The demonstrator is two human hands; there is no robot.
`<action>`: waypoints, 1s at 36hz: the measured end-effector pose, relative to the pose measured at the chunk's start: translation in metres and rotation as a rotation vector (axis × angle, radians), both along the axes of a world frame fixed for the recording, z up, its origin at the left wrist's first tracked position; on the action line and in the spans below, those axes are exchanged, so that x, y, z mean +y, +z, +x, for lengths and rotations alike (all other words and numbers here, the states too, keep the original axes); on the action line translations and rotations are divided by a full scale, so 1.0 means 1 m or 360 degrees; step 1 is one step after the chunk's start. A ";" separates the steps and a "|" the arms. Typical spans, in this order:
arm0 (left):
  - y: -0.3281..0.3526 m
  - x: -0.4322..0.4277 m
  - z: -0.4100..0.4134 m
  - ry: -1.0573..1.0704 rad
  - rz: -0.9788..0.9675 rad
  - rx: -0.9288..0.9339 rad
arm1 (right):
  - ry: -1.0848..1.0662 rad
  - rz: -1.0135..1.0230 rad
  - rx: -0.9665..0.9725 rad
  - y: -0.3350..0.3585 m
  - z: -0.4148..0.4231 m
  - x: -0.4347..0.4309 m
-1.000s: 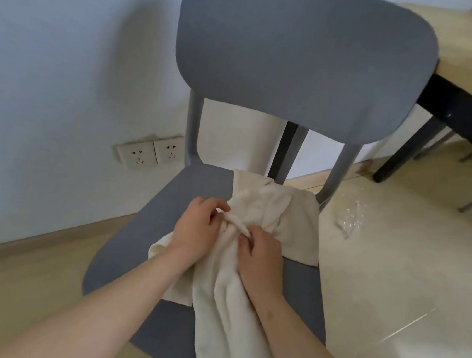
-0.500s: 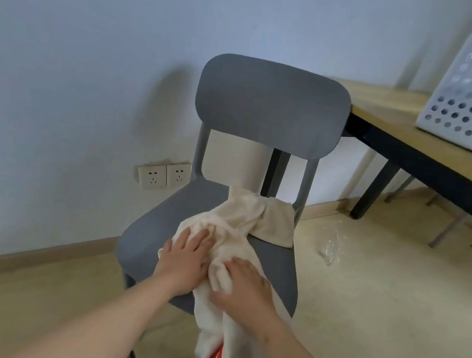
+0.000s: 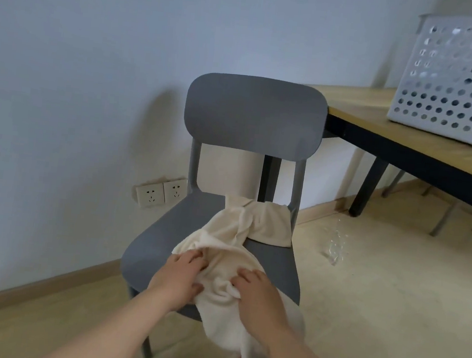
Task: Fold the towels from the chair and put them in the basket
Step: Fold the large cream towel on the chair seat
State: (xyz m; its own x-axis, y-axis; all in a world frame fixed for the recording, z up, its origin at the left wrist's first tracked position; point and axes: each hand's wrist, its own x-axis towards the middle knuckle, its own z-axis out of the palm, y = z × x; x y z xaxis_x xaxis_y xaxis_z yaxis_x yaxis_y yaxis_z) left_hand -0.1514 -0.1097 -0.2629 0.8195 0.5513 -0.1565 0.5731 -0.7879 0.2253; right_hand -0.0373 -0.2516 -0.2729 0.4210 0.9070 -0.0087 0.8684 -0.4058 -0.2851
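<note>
Cream towel point(image 3: 238, 231) bunched and creased on grey chair point(image 3: 253, 113) seat, back corner by the backrest posts, front end hanging over the seat edge. Left hand point(image 3: 179, 276) and right hand point(image 3: 259, 293) both grip its folds with curled fingers, palms down, forearms reaching forward side by side. Perforated basket point(image 3: 457, 85) on table point(image 3: 362, 104), right.

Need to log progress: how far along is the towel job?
Nothing looks finished: the cream towel lies crumpled on the grey chair, spilling off its front. In hand: left hand and right hand grip it. Remaining: folding it and carrying it to the white perforated basket on the table.
</note>
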 end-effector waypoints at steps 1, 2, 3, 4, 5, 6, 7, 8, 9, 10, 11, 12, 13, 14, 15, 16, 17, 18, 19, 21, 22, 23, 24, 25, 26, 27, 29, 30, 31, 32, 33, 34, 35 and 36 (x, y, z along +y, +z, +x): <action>0.000 0.002 0.002 0.0018 0.0023 -0.0022 | -0.0018 0.0037 0.0002 -0.002 0.001 0.001; 0.001 0.003 0.004 0.0041 0.0052 -0.0051 | -0.0037 0.0075 -0.0002 -0.005 0.002 0.001; 0.001 0.005 0.007 0.0064 0.0081 -0.0086 | -0.0058 0.0110 -0.0012 -0.007 0.003 0.002; 0.000 0.006 0.009 0.0086 0.0096 -0.0122 | -0.0088 0.0143 -0.0015 -0.008 0.004 0.002; -0.001 0.007 0.010 0.0112 0.0091 -0.0165 | -0.0132 0.0182 0.0005 -0.009 0.005 0.003; -0.003 0.009 0.011 0.0142 0.0062 -0.0223 | -0.0182 0.0221 0.0045 -0.008 0.007 0.003; -0.005 0.011 0.010 0.0175 0.0014 -0.0302 | -0.0225 0.0257 0.0084 -0.007 0.009 0.004; -0.006 0.013 0.009 0.0208 -0.0053 -0.0383 | -0.0250 0.0288 0.0123 -0.004 0.011 0.005; -0.008 0.015 0.007 0.0238 -0.0141 -0.0465 | -0.0265 0.0329 0.0189 -0.001 0.014 0.006; -0.009 0.017 0.004 0.0265 -0.0256 -0.0558 | -0.0288 0.0401 0.0315 0.001 0.017 0.006; -0.010 0.018 0.001 0.0298 -0.0395 -0.0666 | -0.0332 0.0486 0.0501 0.005 0.019 0.006; -0.010 0.020 -0.002 0.0347 -0.0545 -0.0772 | -0.0393 0.0569 0.0714 0.010 0.021 0.006; -0.010 0.021 -0.004 0.0406 -0.0671 -0.0876 | -0.0452 0.0638 0.0899 0.014 0.022 0.006; -0.009 0.022 -0.006 0.0449 -0.0742 -0.0965 | -0.0499 0.0690 0.1028 0.018 0.023 0.007; -0.008 0.022 -0.008 0.0456 -0.0753 -0.1017 | -0.0533 0.0734 0.1127 0.021 0.024 0.008; -0.007 0.022 -0.009 0.0448 -0.0723 -0.1022 | -0.0564 0.0780 0.1231 0.023 0.024 0.010; -0.005 0.020 -0.008 0.0429 -0.0672 -0.0982 | -0.0593 0.0827 0.1352 0.027 0.023 0.013; -0.004 0.018 -0.006 0.0395 -0.0595 -0.0906 | -0.0618 0.0874 0.1488 0.033 0.022 0.016; -0.002 0.015 -0.002 0.0359 -0.0479 -0.0805 | -0.0635 0.0915 0.1619 0.039 0.022 0.019; 0.004 0.007 0.006 0.0310 -0.0236 -0.0647 | -0.0642 0.0959 0.1808 0.056 0.019 0.025; 0.007 0.005 0.011 0.0310 -0.0207 -0.0660 | -0.0637 0.0970 0.1893 0.065 0.017 0.028; 0.011 0.005 0.015 0.0353 -0.0267 -0.0728 | -0.0633 0.0987 0.1979 0.073 0.017 0.031; 0.016 0.004 0.018 0.0435 -0.0368 -0.0825 | -0.0624 0.1012 0.2057 0.081 0.016 0.033; 0.020 0.005 0.020 0.0513 -0.0447 -0.0903 | -0.0606 0.1035 0.2116 0.088 0.017 0.034; 0.023 0.007 0.022 0.0555 -0.0479 -0.0918 | -0.0583 0.1063 0.2171 0.093 0.019 0.034; 0.027 0.009 0.023 0.0553 -0.0481 -0.0930 | -0.0563 0.1099 0.2229 0.097 0.022 0.034; 0.037 0.015 0.022 0.0543 -0.0637 -0.1093 | -0.0532 0.1162 0.2317 0.104 0.029 0.030; 0.045 0.020 0.022 0.0581 -0.0790 -0.1245 | -0.0517 0.1182 0.2323 0.107 0.032 0.028; 0.055 0.023 0.021 0.0640 -0.0946 -0.1410 | -0.0514 0.1195 0.2292 0.110 0.035 0.026; 0.066 0.027 0.021 0.0710 -0.1063 -0.1561 | -0.0525 0.1205 0.2237 0.112 0.037 0.025; 0.079 0.030 0.022 0.0783 -0.1145 -0.1684 | -0.0545 0.1211 0.2168 0.113 0.039 0.025; 0.092 0.034 0.023 0.0834 -0.1179 -0.1782 | -0.0558 0.1221 0.2107 0.113 0.041 0.025; 0.105 0.037 0.023 0.0846 -0.1151 -0.1863 | -0.0568 0.1239 0.2042 0.114 0.043 0.027; 0.117 0.040 0.023 0.0826 -0.1083 -0.1932 | -0.0579 0.1262 0.1984 0.114 0.043 0.029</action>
